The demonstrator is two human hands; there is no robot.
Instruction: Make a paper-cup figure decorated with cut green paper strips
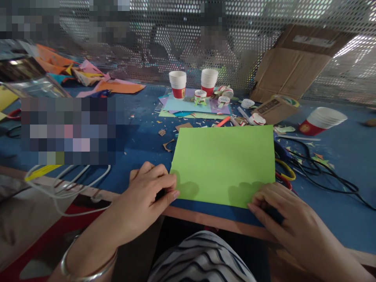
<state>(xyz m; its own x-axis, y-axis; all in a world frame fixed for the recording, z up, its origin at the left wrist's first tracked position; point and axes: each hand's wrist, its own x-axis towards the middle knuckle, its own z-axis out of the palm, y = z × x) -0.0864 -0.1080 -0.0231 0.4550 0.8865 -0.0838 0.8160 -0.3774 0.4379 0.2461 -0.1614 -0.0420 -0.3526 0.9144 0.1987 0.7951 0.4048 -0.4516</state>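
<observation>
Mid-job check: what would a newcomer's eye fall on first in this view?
First, the bright green sheet at the table's near edge, with the left hand and right hand at its near corners. Beyond it stand two red-and-white cup stacks, and at back right, large brown cardboard before a perforated screen.

Head view, close over table [141, 113], facing forward, downward; far screen [176, 39] apparently metal.
</observation>
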